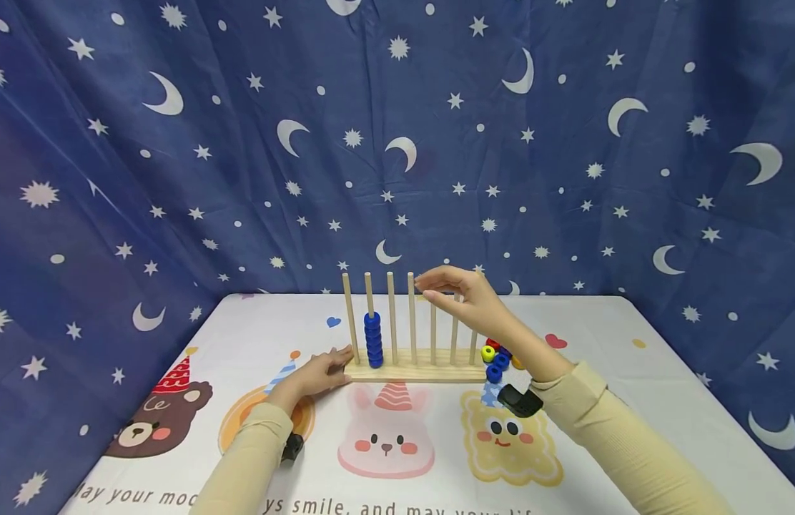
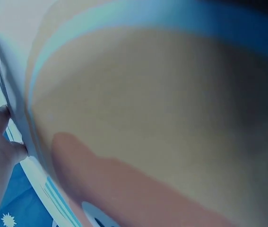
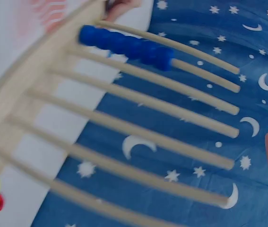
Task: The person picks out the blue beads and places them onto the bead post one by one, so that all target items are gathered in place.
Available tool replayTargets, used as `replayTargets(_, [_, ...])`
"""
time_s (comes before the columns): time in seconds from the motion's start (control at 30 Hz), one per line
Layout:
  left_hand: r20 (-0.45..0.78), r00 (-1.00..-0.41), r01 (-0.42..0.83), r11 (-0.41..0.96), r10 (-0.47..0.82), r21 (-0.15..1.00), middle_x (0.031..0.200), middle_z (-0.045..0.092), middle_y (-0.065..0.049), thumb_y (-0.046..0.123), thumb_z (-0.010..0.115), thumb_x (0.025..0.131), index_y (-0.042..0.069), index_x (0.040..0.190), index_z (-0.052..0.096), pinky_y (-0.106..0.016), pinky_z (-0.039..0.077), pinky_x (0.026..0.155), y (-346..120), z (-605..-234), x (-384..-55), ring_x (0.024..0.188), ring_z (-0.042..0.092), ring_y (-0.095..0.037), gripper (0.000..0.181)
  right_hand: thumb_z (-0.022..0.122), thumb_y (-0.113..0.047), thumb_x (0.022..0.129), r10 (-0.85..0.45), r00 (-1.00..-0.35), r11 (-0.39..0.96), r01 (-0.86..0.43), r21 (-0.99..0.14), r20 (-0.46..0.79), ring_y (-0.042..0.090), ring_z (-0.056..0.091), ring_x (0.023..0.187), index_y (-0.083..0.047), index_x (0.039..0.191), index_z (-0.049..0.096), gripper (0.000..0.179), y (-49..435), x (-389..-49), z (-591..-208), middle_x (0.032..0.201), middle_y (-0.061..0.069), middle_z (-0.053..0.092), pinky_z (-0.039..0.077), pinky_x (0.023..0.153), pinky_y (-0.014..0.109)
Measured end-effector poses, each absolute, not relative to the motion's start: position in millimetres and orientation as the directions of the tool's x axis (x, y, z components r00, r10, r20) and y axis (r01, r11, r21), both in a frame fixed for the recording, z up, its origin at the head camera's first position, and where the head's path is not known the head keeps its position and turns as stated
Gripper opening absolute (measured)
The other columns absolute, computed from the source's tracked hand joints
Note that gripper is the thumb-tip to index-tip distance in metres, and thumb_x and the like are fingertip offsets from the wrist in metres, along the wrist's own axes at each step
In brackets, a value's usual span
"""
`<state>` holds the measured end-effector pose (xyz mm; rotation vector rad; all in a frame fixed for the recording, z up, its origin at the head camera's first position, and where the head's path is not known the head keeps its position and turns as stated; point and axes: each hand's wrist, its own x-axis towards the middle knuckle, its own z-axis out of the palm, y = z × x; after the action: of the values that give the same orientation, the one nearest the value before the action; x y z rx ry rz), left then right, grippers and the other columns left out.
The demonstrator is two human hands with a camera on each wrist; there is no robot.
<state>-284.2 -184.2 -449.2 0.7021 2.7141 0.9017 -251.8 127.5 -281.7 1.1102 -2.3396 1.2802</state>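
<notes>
Two pale sleeves (image 1: pixel 629 443) are nearest in the head view, one left and one right. Past them, the rack (image 1: pixel 413 374) stands in the middle of the counter (image 1: pixel 597 329). Its seven pegs (image 1: pixel 412 322) point up, so beads can slide down over their tops. The left grip (image 1: pixel 317 373) pinches the rack's left end, thumb on the near side, which I think keeps it from wobbling. The right grip (image 1: pixel 471 295) is up high, by the top of the fourth peg from the left. Its thumb and fingers are a bit apart, and I see nothing between them. Blue beads (image 1: pixel 373 340) sit on the second peg from the left, which keeps them in a neat stack. Loose beads (image 1: pixel 494 361) lie by the rack's right end, maybe so they are easy to reach. A blue curtain (image 1: pixel 436 71) hangs on the far side.

The left wrist view is mostly blurry print. The left grip is at its left edge, fingers spread.

In the right wrist view, the other six pegs have no beads. The right grip is at the right edge, its fingers close together and its thumb hidden. I cannot tell if it touches a peg.
</notes>
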Motion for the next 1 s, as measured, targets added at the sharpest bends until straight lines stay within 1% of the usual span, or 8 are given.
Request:
replayTargets(0.1, [-0.034,-0.866,0.381,0.703,0.499,0.600,0.148,0.033,-0.023,0.017,0.060,0.091,-0.004,0.137,0.043,-0.073,0.005,0.106,-185.9,-447.6,-284.8,0.138,0.019,-0.051,0.053,0.059,-0.004,0.091,-0.506,-0.668,0.336,-0.735,-0.589,0.545,0.023,0.066,0.097,0.002,0.110,0.064,0.021,137.8,-247.4,-290.1,0.106,0.014,0.069,0.054,0.088,0.025])
replayTargets(0.2, [-0.031,-0.859,0.396,0.704,0.510,0.590,0.148,0.034,-0.023,0.017,0.060,0.091,-0.005,0.137,0.043,-0.073,0.007,0.106,-187.0,-446.4,-284.8,0.137,0.020,-0.052,0.053,0.060,-0.005,0.091,-0.491,-0.678,0.353,-0.729,-0.586,0.547,0.022,0.066,0.097,0.000,0.109,0.065,0.020,146.6,-244.0,-296.4,0.105,0.013,0.070,0.053,0.087,0.021])
replayTargets(0.33, [-0.029,-0.855,0.405,0.701,0.518,0.587,0.147,0.034,-0.023,0.017,0.060,0.091,-0.005,0.137,0.043,-0.073,0.009,0.106,-187.2,-446.0,-284.6,0.137,0.021,-0.052,0.054,0.060,-0.006,0.090,-0.481,-0.696,0.377,-0.713,-0.591,0.534,0.021,0.066,0.098,-0.003,0.108,0.066,0.019,157.5,-238.8,-303.0,0.106,0.012,0.070,0.053,0.088,0.022])
replayTargets(0.43, [-0.031,-0.851,0.407,0.695,0.525,0.593,0.148,0.033,-0.024,0.018,0.060,0.091,-0.005,0.138,0.043,-0.073,0.007,0.105,-186.8,-445.7,-284.1,0.137,0.020,-0.052,0.054,0.061,-0.004,0.089,-0.479,-0.696,0.384,-0.714,-0.586,0.535,0.021,0.066,0.098,-0.003,0.106,0.066,0.018,166.5,-235.7,-309.5,0.105,0.012,0.070,0.053,0.087,0.021])
replayTargets(0.57, [-0.043,-0.849,0.403,0.698,0.527,0.592,0.149,0.031,-0.023,0.018,0.059,0.092,-0.005,0.138,0.041,-0.075,0.005,0.104,-186.8,-446.5,-283.8,0.137,0.018,-0.052,0.055,0.061,-0.002,0.089,-0.466,-0.702,0.383,-0.709,-0.592,0.539,0.010,0.067,0.095,-0.002,0.104,0.067,0.017,178.0,-236.4,-320.3,0.102,0.013,0.071,0.051,0.086,0.016])
replayTargets(0.7, [-0.055,-0.852,0.394,0.708,0.520,0.586,0.150,0.029,-0.024,0.018,0.058,0.093,-0.005,0.139,0.041,-0.075,0.005,0.104,-187.3,-447.1,-283.1,0.137,0.017,-0.052,0.054,0.060,-0.004,0.090,-0.453,-0.727,0.395,-0.682,-0.615,0.515,-0.001,0.064,0.092,-0.003,0.104,0.067,0.016,185.8,-237.2,-330.5,0.101,0.012,0.071,0.052,0.083,0.015])
replayTargets(0.8, [-0.051,-0.852,0.397,0.708,0.520,0.584,0.150,0.028,-0.024,0.019,0.058,0.093,-0.005,0.139,0.040,-0.076,0.005,0.103,-187.3,-447.3,-282.9,0.137,0.017,-0.052,0.055,0.060,-0.005,0.090,-0.447,-0.739,0.411,-0.670,-0.619,0.503,0.000,0.065,0.091,-0.003,0.104,0.067,0.016,188.8,-237.4,-337.8,0.101,0.012,0.071,0.053,0.082,0.016])
replayTargets(1.0, [-0.036,-0.848,0.420,0.711,0.529,0.564,0.150,0.029,-0.023,0.022,0.058,0.093,-0.004,0.140,0.040,-0.076,0.006,0.102,-187.4,-449.2,-284.7,0.137,0.019,-0.051,0.056,0.064,-0.002,0.087,-0.467,-0.726,0.431,-0.686,-0.586,0.506,0.005,0.066,0.090,-0.004,0.103,0.068,0.017,194.3,-236.8,-351.8,0.098,0.011,0.072,0.055,0.080,0.019])
